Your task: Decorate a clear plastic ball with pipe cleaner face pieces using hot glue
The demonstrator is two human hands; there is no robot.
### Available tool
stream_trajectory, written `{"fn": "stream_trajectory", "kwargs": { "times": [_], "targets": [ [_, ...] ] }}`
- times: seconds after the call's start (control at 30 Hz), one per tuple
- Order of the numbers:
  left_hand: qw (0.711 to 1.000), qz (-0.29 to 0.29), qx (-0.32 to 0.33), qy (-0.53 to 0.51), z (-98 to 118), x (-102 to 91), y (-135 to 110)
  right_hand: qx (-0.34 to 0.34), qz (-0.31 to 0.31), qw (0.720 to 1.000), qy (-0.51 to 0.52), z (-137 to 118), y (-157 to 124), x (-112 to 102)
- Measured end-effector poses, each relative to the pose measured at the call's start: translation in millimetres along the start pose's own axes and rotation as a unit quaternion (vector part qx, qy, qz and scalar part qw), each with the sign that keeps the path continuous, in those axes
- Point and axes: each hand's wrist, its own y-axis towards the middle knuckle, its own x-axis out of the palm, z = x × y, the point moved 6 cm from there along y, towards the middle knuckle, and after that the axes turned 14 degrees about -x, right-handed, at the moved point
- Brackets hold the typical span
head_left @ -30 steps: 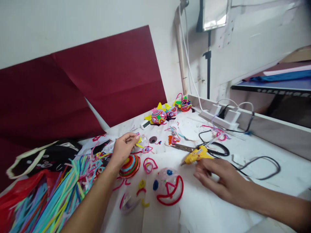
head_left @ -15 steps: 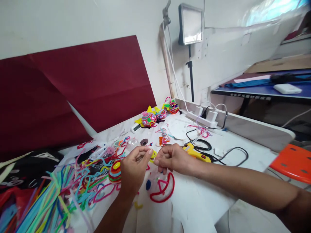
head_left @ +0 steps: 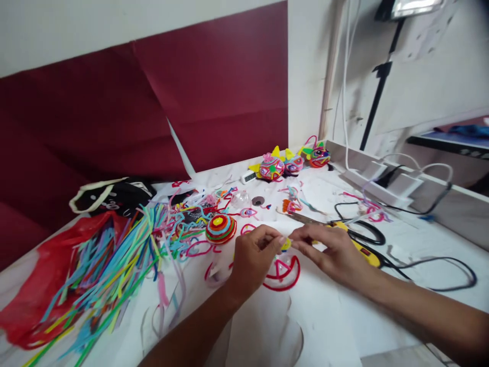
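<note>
Over the white table (head_left: 416,229), as seen from the head camera, a small yellow piece (head_left: 286,244) is held between the fingertips of both hands. By the left hand (head_left: 254,255) it is pinched between thumb and forefinger, with the other fingers curled in. By the right hand (head_left: 338,252) the opposite edge is met with fingertips drawn nearly together, so it appears to be gripped there too, although its contact is partly covered. So fine a grip is probably called for by the smallness of the piece. Just beyond the hands in this view, a clear ball (head_left: 281,266) with a curved red trim (head_left: 294,280) is partly hidden.

Beside the right hand, the yellow glue gun (head_left: 369,254) is laid down, seemingly for easy reach, its black cord (head_left: 454,260) looped to the side. Near it, scissors (head_left: 303,219) are left flat. To the left, pipe cleaners (head_left: 114,270) are spilled from a red bag (head_left: 28,290), likely so that colours can be picked out. At the back, decorated balls (head_left: 272,167) are grouped, apparently out of the way.
</note>
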Motion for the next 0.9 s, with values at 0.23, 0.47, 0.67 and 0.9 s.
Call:
{"fn": "stream_trajectory", "kwargs": {
  "times": [0.23,0.47,0.67,0.9],
  "targets": [
    [0.997,-0.013,-0.060,-0.045,-22.7,-1.5,-7.9,-0.181,-0.048,0.981,-0.056,-25.8,-2.8,7.3],
    [0.994,-0.079,-0.064,-0.037,-13.3,-5.1,5.6,-0.225,-0.070,0.971,-0.036,-27.1,11.4,1.9],
    [0.987,-0.128,-0.078,-0.052,-9.2,0.4,15.6,-0.301,-0.119,0.939,-0.119,-22.9,10.4,4.3],
    [0.978,-0.161,-0.113,-0.070,-23.8,-0.6,11.7,-0.264,-0.158,0.935,-0.179,-21.2,10.2,16.7]
  ]
}}
